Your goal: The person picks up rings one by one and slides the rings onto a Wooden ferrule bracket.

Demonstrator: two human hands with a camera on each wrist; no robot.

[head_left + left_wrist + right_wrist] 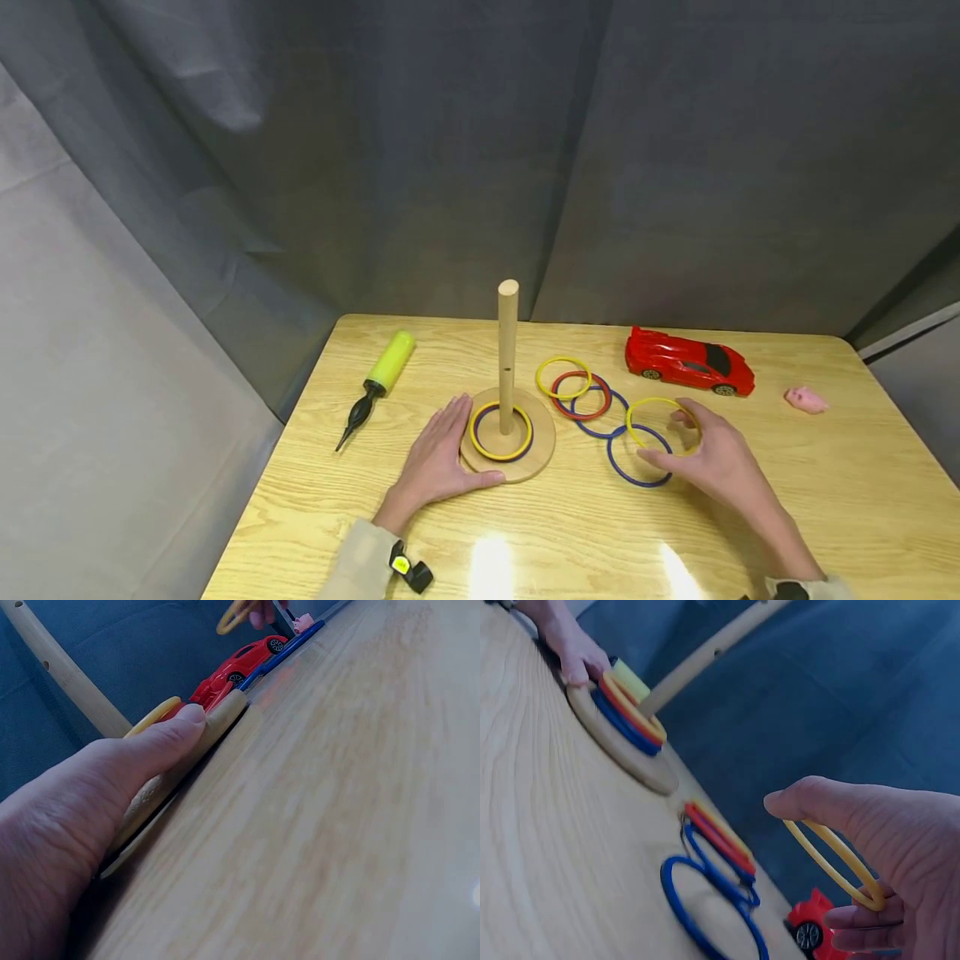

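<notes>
My left hand point(442, 458) rests against the round wooden base point(542, 433) of a ring-toss stand, fingers straight along its left side, thumb at its front edge. An upright wooden peg point(507, 350) rises from the base. Around its foot lie stacked rings: a yellow ring point(615, 694) on top, a red ring point(622, 709) and a blue ring point(622, 726) beneath. My right hand point(723, 458) holds another yellow ring point(832, 862) between thumb and fingers, tilted, above the table. In the head view it overlaps a loose blue ring point(637, 482).
Between the stand and my right hand lie another blue ring point(592, 433), a red ring point(581, 416) and a yellow ring point(542, 379), overlapping. Behind them stands a red toy car point(686, 360), with a small pink toy point(806, 400) to its right. A green-and-black hand pump point(390, 364) lies at left.
</notes>
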